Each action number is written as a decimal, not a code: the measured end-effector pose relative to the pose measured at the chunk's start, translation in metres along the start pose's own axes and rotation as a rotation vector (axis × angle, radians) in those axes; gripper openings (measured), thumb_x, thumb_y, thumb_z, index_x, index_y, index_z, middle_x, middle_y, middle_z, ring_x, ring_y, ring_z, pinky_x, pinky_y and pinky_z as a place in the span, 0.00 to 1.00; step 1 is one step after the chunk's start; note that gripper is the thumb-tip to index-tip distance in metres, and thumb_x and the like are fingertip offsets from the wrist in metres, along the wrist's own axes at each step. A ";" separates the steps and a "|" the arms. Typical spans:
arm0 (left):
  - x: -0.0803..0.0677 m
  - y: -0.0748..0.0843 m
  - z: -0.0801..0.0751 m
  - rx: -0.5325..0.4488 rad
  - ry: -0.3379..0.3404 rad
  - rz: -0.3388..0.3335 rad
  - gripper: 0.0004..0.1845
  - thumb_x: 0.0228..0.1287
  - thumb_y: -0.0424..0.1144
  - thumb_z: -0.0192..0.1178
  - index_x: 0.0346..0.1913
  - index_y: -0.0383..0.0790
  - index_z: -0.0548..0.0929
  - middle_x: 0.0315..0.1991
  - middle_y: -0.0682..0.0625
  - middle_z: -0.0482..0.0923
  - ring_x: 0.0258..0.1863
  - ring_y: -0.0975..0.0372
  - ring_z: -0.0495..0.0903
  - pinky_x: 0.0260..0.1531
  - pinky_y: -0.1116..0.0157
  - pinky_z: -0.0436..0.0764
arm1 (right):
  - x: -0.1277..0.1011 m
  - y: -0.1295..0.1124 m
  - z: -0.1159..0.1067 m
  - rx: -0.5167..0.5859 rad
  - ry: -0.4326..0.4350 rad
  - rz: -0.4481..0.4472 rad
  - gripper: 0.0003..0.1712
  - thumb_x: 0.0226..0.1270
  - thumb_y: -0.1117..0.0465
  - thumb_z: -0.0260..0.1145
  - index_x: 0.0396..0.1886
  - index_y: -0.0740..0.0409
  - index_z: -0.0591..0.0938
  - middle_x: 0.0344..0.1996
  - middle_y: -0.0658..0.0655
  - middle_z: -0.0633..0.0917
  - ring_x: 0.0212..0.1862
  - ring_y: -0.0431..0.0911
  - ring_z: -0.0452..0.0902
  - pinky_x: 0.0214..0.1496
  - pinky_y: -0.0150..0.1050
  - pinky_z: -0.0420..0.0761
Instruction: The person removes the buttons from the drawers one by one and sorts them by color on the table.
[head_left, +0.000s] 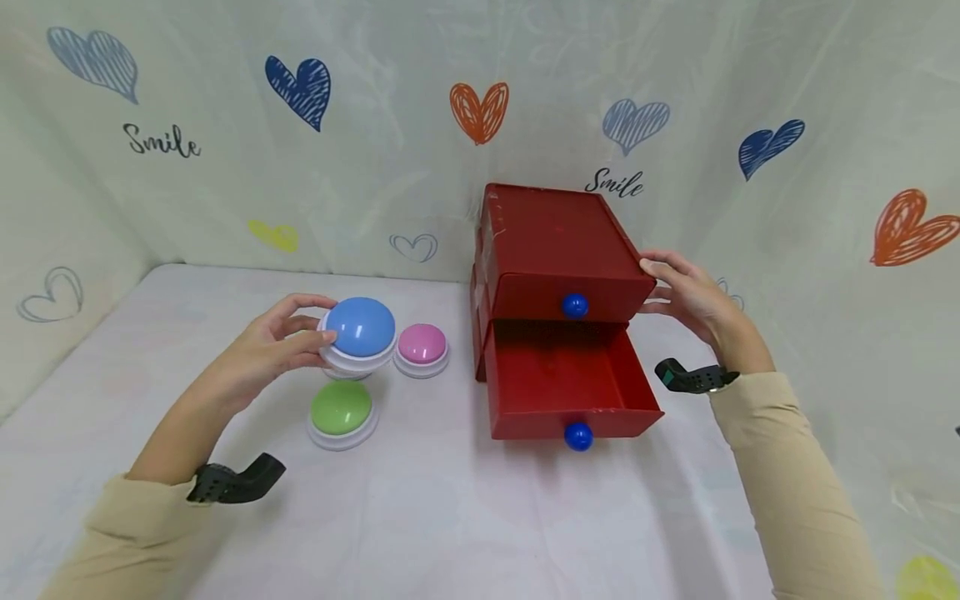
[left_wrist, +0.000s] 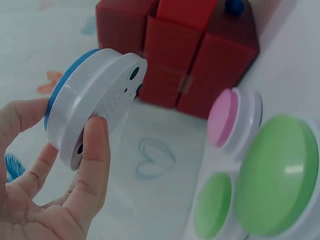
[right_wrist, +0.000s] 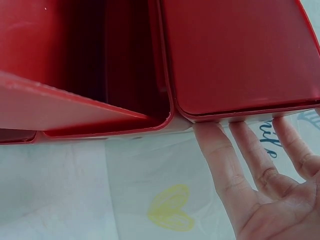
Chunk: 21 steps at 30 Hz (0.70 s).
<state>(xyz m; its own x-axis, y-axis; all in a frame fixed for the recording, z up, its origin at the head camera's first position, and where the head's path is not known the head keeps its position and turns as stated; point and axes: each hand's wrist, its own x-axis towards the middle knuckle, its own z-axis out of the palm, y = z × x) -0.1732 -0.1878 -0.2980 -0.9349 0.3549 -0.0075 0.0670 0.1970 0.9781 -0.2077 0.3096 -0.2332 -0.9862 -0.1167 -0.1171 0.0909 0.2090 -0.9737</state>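
Observation:
My left hand (head_left: 288, 333) pinches a blue push button (head_left: 362, 327) with a white base, held above the table. Its underside, with small speaker holes, shows in the left wrist view. Near it on the table stand a green button (head_left: 341, 408) and a pink button (head_left: 422, 343). A second green button (left_wrist: 214, 205) appears in the left wrist view; the blue one mostly covers it in the head view. My right hand (head_left: 693, 300) rests against the right side of a red drawer box (head_left: 558, 229), its fingers extended along the side. One drawer (head_left: 555, 375) below the top one is pulled out.
Blue round knobs (head_left: 575, 306) stick out from the drawer fronts. A white cloth covers the table (head_left: 420, 508). Behind the box hangs a pale curtain (head_left: 375, 183) printed with hearts and the word Smile.

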 end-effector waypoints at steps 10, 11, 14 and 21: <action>-0.013 -0.028 -0.039 -0.152 0.095 0.027 0.18 0.66 0.32 0.55 0.54 0.54 0.67 0.37 0.58 0.80 0.33 0.67 0.82 0.36 0.74 0.81 | 0.001 -0.001 0.000 -0.011 0.009 0.007 0.18 0.67 0.50 0.57 0.55 0.39 0.67 0.49 0.44 0.73 0.41 0.39 0.80 0.41 0.33 0.82; -0.014 -0.031 -0.043 -0.152 0.103 0.018 0.18 0.66 0.33 0.55 0.54 0.55 0.67 0.36 0.58 0.80 0.33 0.67 0.82 0.36 0.74 0.81 | 0.001 -0.001 0.000 -0.014 0.010 0.009 0.18 0.67 0.50 0.56 0.55 0.39 0.67 0.49 0.45 0.73 0.41 0.39 0.80 0.41 0.33 0.82; -0.017 -0.040 -0.052 -0.149 0.131 -0.010 0.18 0.66 0.33 0.55 0.53 0.57 0.67 0.35 0.59 0.80 0.32 0.68 0.82 0.35 0.75 0.81 | 0.001 -0.001 0.001 -0.009 0.009 0.013 0.19 0.67 0.50 0.57 0.56 0.39 0.67 0.49 0.45 0.73 0.41 0.39 0.79 0.41 0.33 0.82; -0.019 -0.060 -0.068 -0.179 0.167 -0.069 0.17 0.65 0.34 0.55 0.51 0.59 0.67 0.34 0.61 0.80 0.31 0.69 0.81 0.33 0.76 0.80 | 0.000 0.000 0.000 0.010 0.000 0.014 0.17 0.68 0.50 0.56 0.55 0.39 0.67 0.48 0.44 0.74 0.41 0.39 0.80 0.41 0.33 0.82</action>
<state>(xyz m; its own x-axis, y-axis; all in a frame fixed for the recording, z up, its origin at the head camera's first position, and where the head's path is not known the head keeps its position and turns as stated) -0.1834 -0.2684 -0.3425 -0.9808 0.1869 -0.0560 -0.0482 0.0458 0.9978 -0.2075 0.3098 -0.2327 -0.9849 -0.1134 -0.1308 0.1062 0.2007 -0.9739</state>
